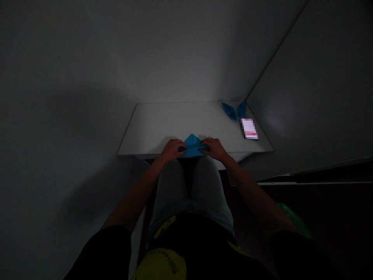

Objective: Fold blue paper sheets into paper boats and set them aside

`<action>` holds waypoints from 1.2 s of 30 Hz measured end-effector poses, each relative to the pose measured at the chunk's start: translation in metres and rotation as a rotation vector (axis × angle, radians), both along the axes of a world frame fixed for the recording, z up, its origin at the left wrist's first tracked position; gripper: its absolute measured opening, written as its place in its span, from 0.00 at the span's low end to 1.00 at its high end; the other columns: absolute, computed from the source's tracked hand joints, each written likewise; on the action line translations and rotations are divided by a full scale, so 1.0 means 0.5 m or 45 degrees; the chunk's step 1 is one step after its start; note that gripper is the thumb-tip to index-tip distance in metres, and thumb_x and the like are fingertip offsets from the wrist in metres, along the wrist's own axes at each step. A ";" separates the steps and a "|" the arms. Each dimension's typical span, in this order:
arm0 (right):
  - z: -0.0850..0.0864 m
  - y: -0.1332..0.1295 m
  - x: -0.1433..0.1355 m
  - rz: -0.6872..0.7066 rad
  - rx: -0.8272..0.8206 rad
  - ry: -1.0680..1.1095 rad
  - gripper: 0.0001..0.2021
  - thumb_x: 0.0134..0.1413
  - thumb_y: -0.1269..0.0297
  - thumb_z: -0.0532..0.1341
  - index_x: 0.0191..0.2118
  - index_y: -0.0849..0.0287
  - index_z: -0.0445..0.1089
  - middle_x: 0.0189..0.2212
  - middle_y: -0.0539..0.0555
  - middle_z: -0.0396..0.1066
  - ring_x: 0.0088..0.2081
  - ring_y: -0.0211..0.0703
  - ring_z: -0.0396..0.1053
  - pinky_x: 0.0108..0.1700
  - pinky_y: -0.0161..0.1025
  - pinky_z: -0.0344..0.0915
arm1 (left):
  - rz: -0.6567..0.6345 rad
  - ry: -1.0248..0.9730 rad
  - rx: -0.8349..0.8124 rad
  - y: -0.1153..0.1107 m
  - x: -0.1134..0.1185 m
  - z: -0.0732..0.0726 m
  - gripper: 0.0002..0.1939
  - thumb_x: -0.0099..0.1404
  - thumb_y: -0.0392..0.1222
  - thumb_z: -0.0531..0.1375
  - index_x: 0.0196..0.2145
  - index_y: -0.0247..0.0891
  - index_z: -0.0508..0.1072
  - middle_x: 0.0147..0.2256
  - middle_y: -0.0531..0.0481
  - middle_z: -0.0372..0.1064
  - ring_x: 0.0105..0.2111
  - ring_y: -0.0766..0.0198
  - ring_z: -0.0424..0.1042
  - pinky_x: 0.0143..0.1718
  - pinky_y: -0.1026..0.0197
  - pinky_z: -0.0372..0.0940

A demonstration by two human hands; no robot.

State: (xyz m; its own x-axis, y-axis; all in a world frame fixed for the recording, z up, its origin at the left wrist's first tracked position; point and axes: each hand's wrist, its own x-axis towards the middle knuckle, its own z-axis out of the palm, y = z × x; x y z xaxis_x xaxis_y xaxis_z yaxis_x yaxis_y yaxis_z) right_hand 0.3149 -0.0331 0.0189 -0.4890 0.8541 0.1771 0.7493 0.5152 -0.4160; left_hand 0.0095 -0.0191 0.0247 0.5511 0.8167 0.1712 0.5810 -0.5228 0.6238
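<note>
Blue paper (192, 145), partly folded to a point, lies pinned under both hands' (171, 150) (215, 149) flattened fingers on the worktop (163, 124), more folds seemingly left.

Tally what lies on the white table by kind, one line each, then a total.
Blue folded paper piece under both hands, pressed by the left hand and right hand: 1
Blue folded paper shapes at the far right corner: 2
Lit rectangular screen device: 1
Total on the white table: 4

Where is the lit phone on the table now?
In the head view, the phone lies at the table's right edge, near the folded blue pieces.
</note>
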 end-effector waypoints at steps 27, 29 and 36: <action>-0.043 -0.083 0.005 0.016 0.211 -0.095 0.31 0.68 0.55 0.65 0.73 0.50 0.64 0.73 0.60 0.63 0.69 0.60 0.64 0.63 0.56 0.59 | 0.077 0.351 0.354 -0.109 0.010 -0.050 0.35 0.73 0.54 0.65 0.72 0.41 0.66 0.73 0.38 0.60 0.74 0.43 0.58 0.74 0.39 0.55; -0.044 -0.087 0.014 0.015 0.197 -0.108 0.30 0.66 0.63 0.64 0.72 0.49 0.65 0.73 0.59 0.64 0.68 0.59 0.65 0.61 0.56 0.60 | 0.062 0.356 0.356 -0.116 0.004 -0.055 0.34 0.72 0.48 0.65 0.72 0.42 0.66 0.73 0.40 0.60 0.75 0.44 0.57 0.75 0.39 0.53; 0.012 -0.072 0.032 0.006 0.117 -0.006 0.16 0.68 0.68 0.61 0.57 0.48 0.79 0.53 0.56 0.82 0.55 0.57 0.76 0.57 0.57 0.60 | 0.219 0.166 0.228 -0.103 0.002 -0.009 0.16 0.74 0.39 0.60 0.56 0.46 0.82 0.56 0.45 0.80 0.59 0.51 0.75 0.64 0.44 0.67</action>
State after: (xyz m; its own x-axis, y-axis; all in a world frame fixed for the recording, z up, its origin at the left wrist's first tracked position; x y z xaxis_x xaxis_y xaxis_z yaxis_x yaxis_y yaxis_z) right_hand 0.3307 -0.0691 0.0250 -0.4940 0.8319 0.2526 0.7485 0.5548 -0.3632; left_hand 0.0106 -0.0707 0.0204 0.4336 0.8634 0.2581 0.7402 -0.5046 0.4445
